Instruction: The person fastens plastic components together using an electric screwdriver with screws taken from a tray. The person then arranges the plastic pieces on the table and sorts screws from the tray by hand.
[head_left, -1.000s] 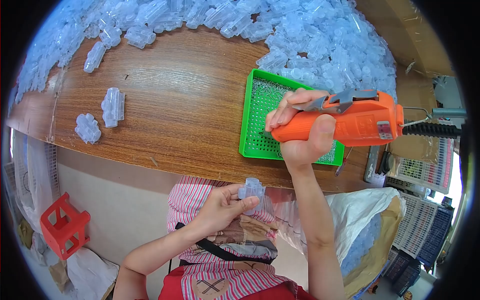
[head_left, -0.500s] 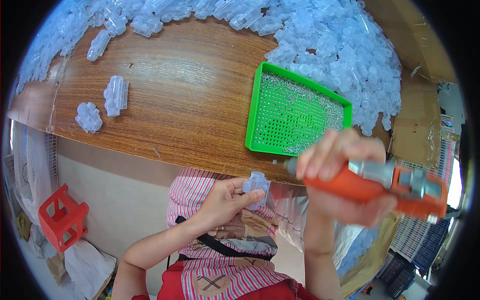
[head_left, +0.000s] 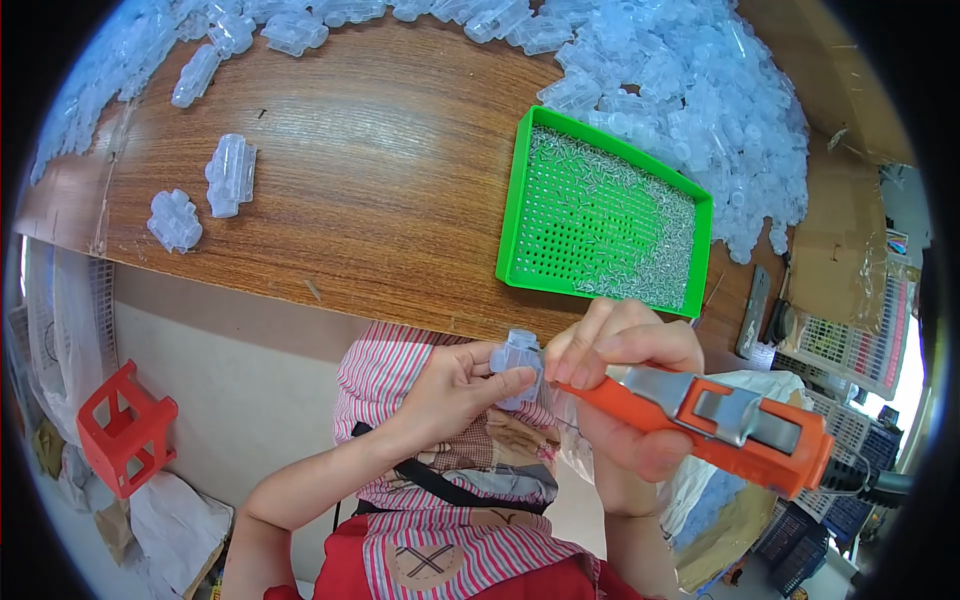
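Observation:
My left hand (head_left: 455, 392) is closed around a clear plastic part (head_left: 518, 365) with tube-like sides, just off the table's front edge. In my right hand (head_left: 635, 390) is an orange electric screwdriver (head_left: 735, 435) with a metal lever and a black cable at its rear. Its front end points left at the plastic part; my fingers hide the tip, so I cannot tell whether it touches. Beyond the right hand, a green perforated tray (head_left: 508, 235) holds many small silvery screws or pins (head_left: 665, 245).
A heap of clear plastic parts (head_left: 690, 120) spreads along the table's back and right. Two single parts, one upright (head_left: 232, 175) and one lower (head_left: 175, 220), lie on the left of the wooden table (head_left: 370, 180). A red stool (head_left: 125, 430) stands on the floor at left.
My right hand has brought the screwdriver left and down, up close to the plastic part. The left hand keeps hold of the part in nearly the same place.

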